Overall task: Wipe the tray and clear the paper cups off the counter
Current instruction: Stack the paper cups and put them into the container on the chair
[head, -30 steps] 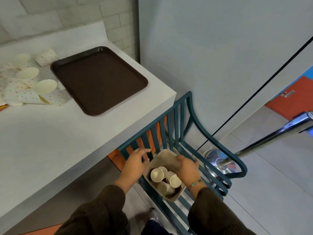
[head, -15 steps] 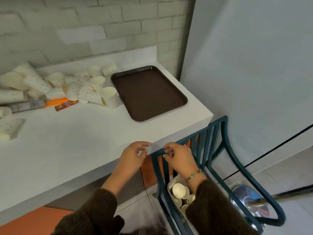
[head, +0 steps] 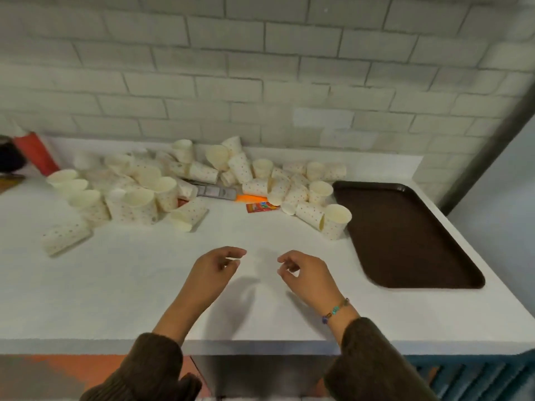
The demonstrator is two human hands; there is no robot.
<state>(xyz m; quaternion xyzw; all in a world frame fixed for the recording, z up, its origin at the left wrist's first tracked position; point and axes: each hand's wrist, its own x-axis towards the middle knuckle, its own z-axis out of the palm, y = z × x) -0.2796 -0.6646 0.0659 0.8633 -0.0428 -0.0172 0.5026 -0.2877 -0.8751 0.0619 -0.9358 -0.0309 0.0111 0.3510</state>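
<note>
Several white paper cups with coloured dots (head: 185, 183) lie tumbled in a heap along the back of the white counter (head: 144, 285), some upright, most on their sides. One upright cup (head: 335, 221) stands right against the left rim of the dark brown tray (head: 405, 235), which lies bare at the counter's right end. My left hand (head: 214, 270) and my right hand (head: 307, 273) hover side by side over the counter's front middle, fingers loosely curled and apart, holding nothing. Both hands are well short of the cups.
A grey flat object (head: 217, 192), an orange item (head: 249, 197) and a red packet (head: 260, 206) lie among the cups. A red cylinder (head: 34, 154) leans at the back left. A brick wall runs behind. A blue slatted chair (head: 477, 374) stands below the counter's right front.
My hands have left the box of cups on the blue chair, risen past the counter edge and now hang over the counter. My view has swung up and left onto the cup heap.
</note>
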